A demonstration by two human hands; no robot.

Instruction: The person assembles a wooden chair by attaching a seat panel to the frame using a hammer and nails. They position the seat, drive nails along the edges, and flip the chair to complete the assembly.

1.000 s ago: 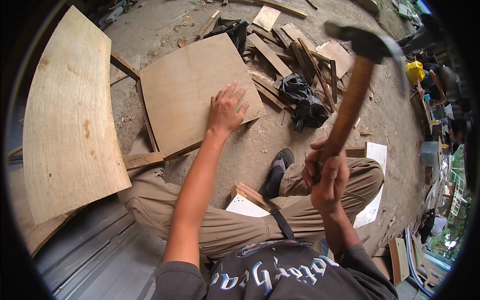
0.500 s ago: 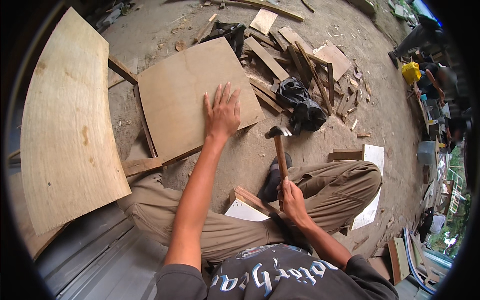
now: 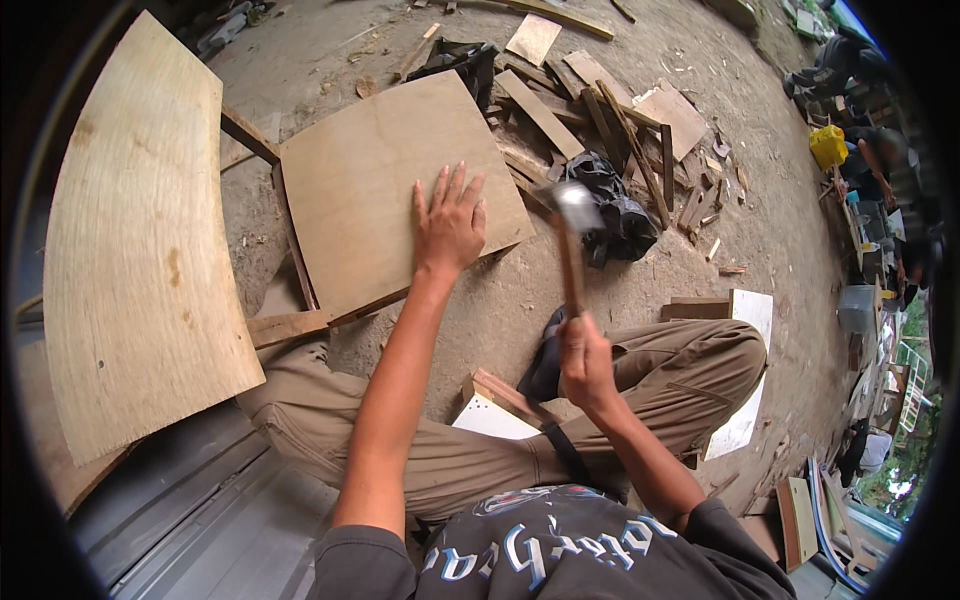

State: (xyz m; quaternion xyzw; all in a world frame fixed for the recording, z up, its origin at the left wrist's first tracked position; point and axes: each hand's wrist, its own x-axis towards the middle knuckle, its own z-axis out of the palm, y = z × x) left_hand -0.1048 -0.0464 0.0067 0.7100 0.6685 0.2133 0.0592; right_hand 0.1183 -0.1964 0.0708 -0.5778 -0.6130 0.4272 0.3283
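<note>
My left hand (image 3: 450, 222) lies flat with spread fingers on a square plywood panel (image 3: 385, 190). That panel is fixed to a wooden frame (image 3: 290, 327) whose other end carries a larger curved plywood panel (image 3: 150, 250) at the left. In my right hand (image 3: 587, 362) is a claw hammer (image 3: 571, 262), gripped by its wooden handle. Its metal head is blurred by motion and stands up to the right of the square panel, apart from it. No nail can be made out.
Beyond the panel lies a pile of scrap wood (image 3: 600, 115) with black plastic bags (image 3: 612, 215). White boards with wooden edges (image 3: 745, 400) rest beside my right leg. Grey metal sheeting (image 3: 200, 510) is at lower left. Other people (image 3: 880, 150) sit at far right near a yellow container (image 3: 828, 147).
My right hand has raised the hammer, its head moving up and slightly right. My left hand stays flat on the panel.
</note>
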